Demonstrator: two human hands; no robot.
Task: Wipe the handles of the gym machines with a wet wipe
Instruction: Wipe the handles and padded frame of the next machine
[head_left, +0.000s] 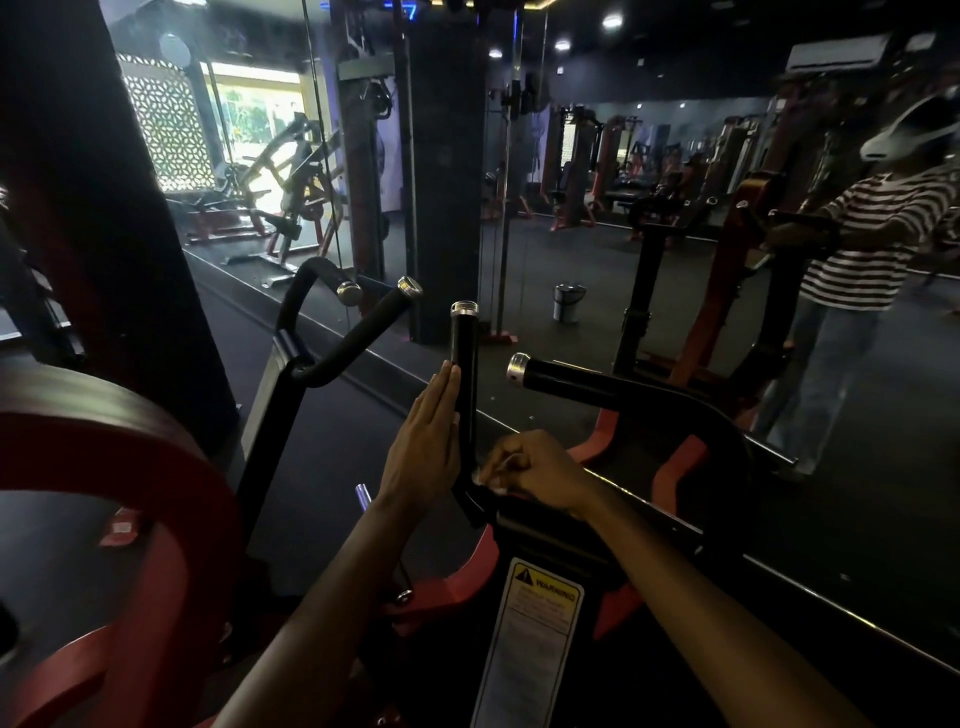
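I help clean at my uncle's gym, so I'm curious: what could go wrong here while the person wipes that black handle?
The right hand pinches only a small wet wipe at the bend of the upright handle, so it might slip out or miss the upper grip. The left hand just rests flat against that handle, so it may not steady it. The horizontal handle pokes out close by and could bump an arm.

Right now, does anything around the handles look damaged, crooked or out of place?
Nothing stands out. The upright handle and the side handle look intact, caps on. The left hand rests flat against the upright one; the right hand grips the wipe at its base.
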